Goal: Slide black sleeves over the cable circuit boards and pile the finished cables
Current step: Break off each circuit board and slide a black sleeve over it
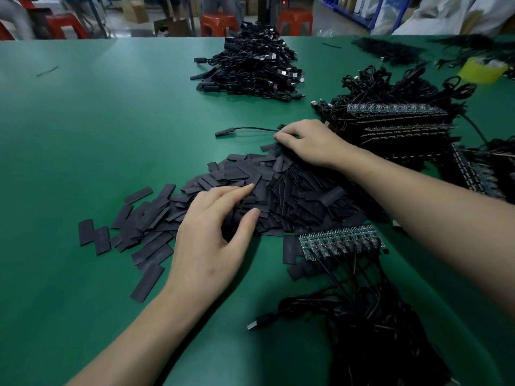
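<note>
A heap of flat black sleeves [292,196] lies spread on the green table [97,135]. My left hand [211,240] hovers over the heap's near side, fingers and thumb loosely apart, fingertips touching sleeves. My right hand [306,140] rests at the heap's far edge and pinches the end of a black cable [250,129] whose other end wears a black sleeve [224,133]. A row of green circuit boards [340,242] with cables attached lies just right of my left hand. The pile of finished cables [250,68] sits at the far middle.
Stacks of bare boards with cables [398,126] stand at the right, more [479,174] beyond my right forearm. A tangle of cables with a USB plug [257,324] lies near the front. A yellow tape roll [483,69] sits far right. Red stools stand beyond the table.
</note>
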Available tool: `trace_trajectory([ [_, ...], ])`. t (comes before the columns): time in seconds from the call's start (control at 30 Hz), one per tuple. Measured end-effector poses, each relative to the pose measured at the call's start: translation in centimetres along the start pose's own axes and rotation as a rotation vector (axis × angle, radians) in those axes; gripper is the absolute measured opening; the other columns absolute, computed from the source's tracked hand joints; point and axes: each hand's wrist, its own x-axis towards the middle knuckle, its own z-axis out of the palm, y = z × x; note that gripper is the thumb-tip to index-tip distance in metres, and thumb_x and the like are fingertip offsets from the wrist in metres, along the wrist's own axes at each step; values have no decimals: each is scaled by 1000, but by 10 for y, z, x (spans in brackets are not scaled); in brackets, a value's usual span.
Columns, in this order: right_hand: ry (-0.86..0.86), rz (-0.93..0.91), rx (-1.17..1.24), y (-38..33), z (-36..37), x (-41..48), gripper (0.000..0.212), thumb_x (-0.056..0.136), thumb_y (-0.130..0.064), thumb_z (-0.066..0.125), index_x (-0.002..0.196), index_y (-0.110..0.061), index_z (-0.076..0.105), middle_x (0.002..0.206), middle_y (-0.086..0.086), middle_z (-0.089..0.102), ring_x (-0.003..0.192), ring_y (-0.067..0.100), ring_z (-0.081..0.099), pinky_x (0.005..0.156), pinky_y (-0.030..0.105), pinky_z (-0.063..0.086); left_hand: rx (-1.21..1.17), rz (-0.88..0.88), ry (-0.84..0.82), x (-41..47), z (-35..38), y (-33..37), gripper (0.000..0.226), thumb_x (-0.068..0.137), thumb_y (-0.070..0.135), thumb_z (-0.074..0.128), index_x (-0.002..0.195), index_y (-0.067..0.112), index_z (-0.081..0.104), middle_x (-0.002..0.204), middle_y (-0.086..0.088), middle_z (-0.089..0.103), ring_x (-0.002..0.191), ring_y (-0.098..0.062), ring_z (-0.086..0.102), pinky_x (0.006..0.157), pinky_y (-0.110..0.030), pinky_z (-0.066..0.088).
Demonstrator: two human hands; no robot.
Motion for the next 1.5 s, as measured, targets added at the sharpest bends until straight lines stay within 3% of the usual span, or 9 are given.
trace_trajectory([
  [0.2,-151,23,198,12,11,-20,48,109,-46,35,148,-26,53,158,-10,43,146,7,35,107,16,20,-16,-9,6,1,-2,-1,33,95,25,67,128,21,69,119,13,65,116,-7,56,101,-13,36],
  [0.53,-162,-101,207,9,13,-53,40,110,-35,39,143,-26,58,156,-2,47,145,10,40,121,31,27,-2,47,-44,-1,-2,2,32,96,31,63,127,22,70,119,13,64,118,-7,55,102,-13,35],
  [0.63,-148,-110,176,3,12,-58,42,110,-35,39,145,-22,56,156,-1,46,147,10,37,120,27,23,9,142,-113,-4,0,6,31,94,38,62,119,24,74,114,13,65,112,-11,57,101,-28,43],
  [0.7,-56,-147,87,-4,4,-61,42,110,-33,38,146,-17,54,154,-1,49,148,11,35,124,37,21,53,199,-164,-7,3,8,30,95,44,59,116,29,76,107,14,62,105,-12,57,93,-38,46],
  [0.83,143,-250,-56,-21,-27,-86,34,103,-42,48,117,-22,71,120,-5,64,118,15,56,107,46,42,158,219,-244,-11,7,15,34,95,55,53,115,37,74,96,17,54,96,-12,52,83,-41,45],
  [0.97,-78,-304,-180,-35,-50,-132,33,86,-59,51,92,-34,71,92,-17,58,93,6,53,86,34,48,187,210,-285,-13,9,22,41,93,61,46,109,37,75,92,15,54,93,-12,51,81,-41,45],
  [1.2,-196,-251,-247,-31,-33,-169,33,86,-60,63,111,-38,67,100,-17,50,103,8,46,90,35,46,10,275,-403,-20,9,30,40,98,56,47,85,32,76,83,15,56,86,-9,52,79,-42,45],
  [1.33,-147,-236,-229,-27,-20,-176,44,88,-57,65,126,-35,62,107,-15,49,107,8,44,93,33,43,-122,340,-552,-22,10,32,24,96,46,61,92,31,79,84,18,61,85,-3,55,81,-29,45],
  [1.5,-127,-203,-148,-25,-16,-179,43,81,-64,60,114,-37,66,103,-17,45,103,8,42,94,38,44,-255,304,-654,-23,7,31,15,94,37,70,98,27,81,67,11,56,67,-8,55,65,-22,43],
])
